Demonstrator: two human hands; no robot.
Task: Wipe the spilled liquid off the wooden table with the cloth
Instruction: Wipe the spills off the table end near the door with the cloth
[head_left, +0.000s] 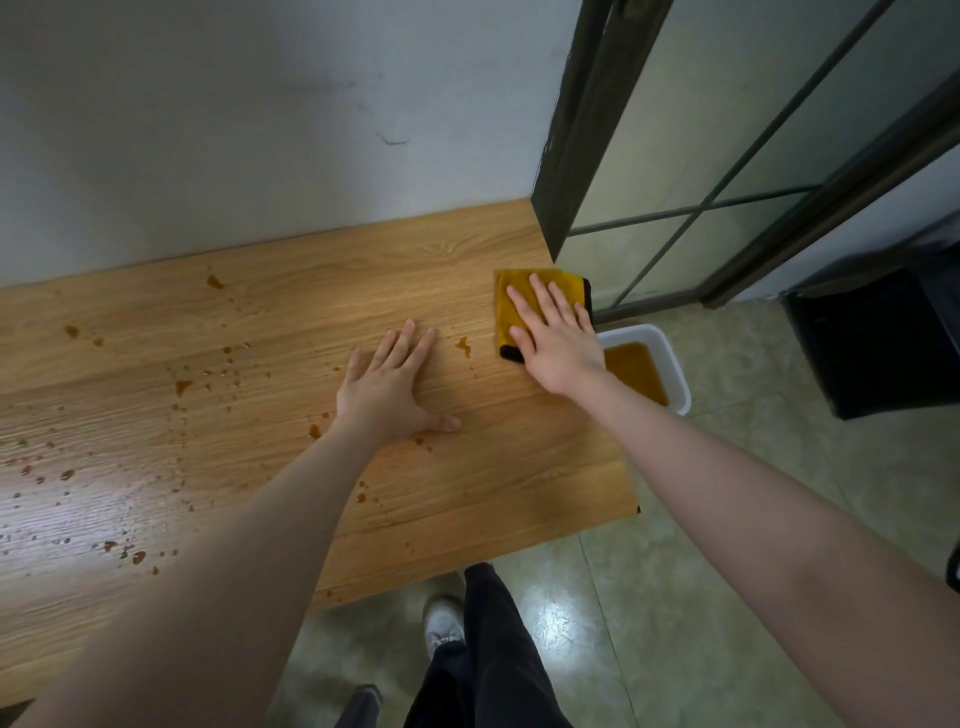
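Folded mustard-yellow cloth with a black edge (524, 306) lies flat at the far right corner of the light-oak, wood-grain table (467, 467), its right side at the table's edge. Right hand (558, 343) rests palm-down on it, fingers spread and straight, pressing rather than gripping; nothing clenched. Left hand (389, 387) lies open and flat on bare wood near the table's middle, thumb out to the side, holding nothing, apparently bracing.

Handling, as a judgement: the cloth looks soft, thick and light, likely absorbent. It should slide easily under a flat palm, but its folded layers may shear or bunch if pushed from one corner. Best hold is broad pressure over the centre, as now, or a pinch along the black-bound edge to lift it.

Amber-brown spilled drops and small puddles (182, 387) scatter across the tabletop, mostly left of both hands and well apart from the cloth; one blot (464, 345) sits between the hands. Most of the wiping appears undone.

Surface: smooth, slightly glossy, with a glare patch at left. Below the right edge, a white rectangular plastic tub (670, 364) holding brown liquid stands on the greenish polished floor. Plain grey wall behind; dark-framed glass partition (701, 208) to the right; a black bin (883, 343) beyond.
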